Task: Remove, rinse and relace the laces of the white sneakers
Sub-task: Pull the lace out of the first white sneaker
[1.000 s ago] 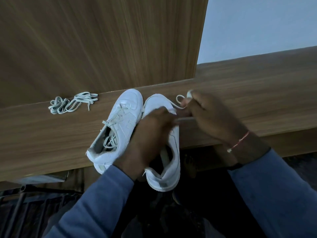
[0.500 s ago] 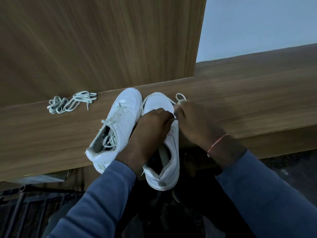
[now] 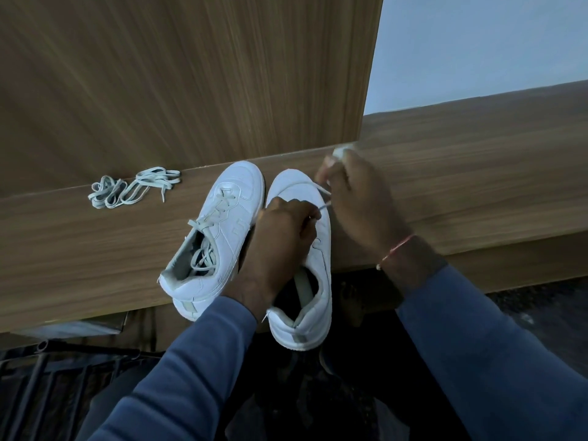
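Two white sneakers stand side by side on a wooden ledge (image 3: 461,192), toes pointing away from me. The left sneaker (image 3: 219,237) has a loose lace through its eyelets, the ends tucked into the opening. My left hand (image 3: 280,237) rests on the right sneaker (image 3: 305,281) over its eyelets and pinches a white lace (image 3: 323,198). My right hand (image 3: 356,198) sits beside the toe, fingers curled round the same lace, with a bunched white bit showing above the knuckles. Another lace (image 3: 133,189) lies coiled on the ledge to the left.
A tall wooden panel (image 3: 191,74) rises right behind the sneakers. Pale wall (image 3: 477,43) shows at the upper right. The heels of both sneakers overhang the ledge's front edge. Dark floor and metal bars (image 3: 47,377) lie below.
My right hand swung in toward the sneaker's eyelets half a second ago, then pulled back up and right with the lace. My left hand stayed on the right sneaker.
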`<state>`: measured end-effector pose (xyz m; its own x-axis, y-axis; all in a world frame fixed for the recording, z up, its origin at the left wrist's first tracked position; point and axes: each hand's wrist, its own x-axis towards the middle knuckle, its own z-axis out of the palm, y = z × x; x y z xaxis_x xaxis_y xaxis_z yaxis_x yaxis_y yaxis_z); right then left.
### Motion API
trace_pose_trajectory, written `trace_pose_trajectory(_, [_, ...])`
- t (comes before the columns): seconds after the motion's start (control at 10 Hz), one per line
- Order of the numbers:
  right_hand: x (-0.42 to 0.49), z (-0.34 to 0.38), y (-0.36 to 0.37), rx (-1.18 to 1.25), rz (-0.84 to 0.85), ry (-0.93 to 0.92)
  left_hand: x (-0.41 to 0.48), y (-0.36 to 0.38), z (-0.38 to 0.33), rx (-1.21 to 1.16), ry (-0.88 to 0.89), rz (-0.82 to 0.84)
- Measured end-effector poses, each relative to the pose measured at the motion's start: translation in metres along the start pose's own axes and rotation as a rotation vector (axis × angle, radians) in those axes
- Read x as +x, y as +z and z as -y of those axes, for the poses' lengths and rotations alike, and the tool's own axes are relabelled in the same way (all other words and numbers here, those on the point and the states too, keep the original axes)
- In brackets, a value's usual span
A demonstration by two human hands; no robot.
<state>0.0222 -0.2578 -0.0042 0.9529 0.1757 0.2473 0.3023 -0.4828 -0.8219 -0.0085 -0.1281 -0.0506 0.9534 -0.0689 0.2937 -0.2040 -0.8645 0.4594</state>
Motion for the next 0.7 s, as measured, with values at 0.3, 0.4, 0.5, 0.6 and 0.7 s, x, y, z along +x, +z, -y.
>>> trace_pose_trajectory(0.3, [-0.040,0.047,-0.028,1.222,0.870,0.322,0.000,0.027,0.019,-0.064,-0.035,-0.018])
trace_pose_trajectory(0.4, [-0.020,0.044,-0.013,1.409,0.303,0.083,-0.002,0.010,0.005,-0.144,0.003,-0.008])
trace_pose_trajectory(0.5, [0.009,0.015,-0.002,0.280,-0.046,0.024,0.000,0.001,0.001,-0.019,0.078,-0.035])
trace_pose_trajectory(0.6, [-0.001,-0.009,0.001,-0.346,0.304,0.239,-0.001,-0.003,-0.001,0.123,0.114,0.024])
trace_pose_trajectory(0.7, [-0.029,0.010,-0.018,-0.049,0.694,0.405,0.000,0.024,0.025,0.069,0.007,0.078])
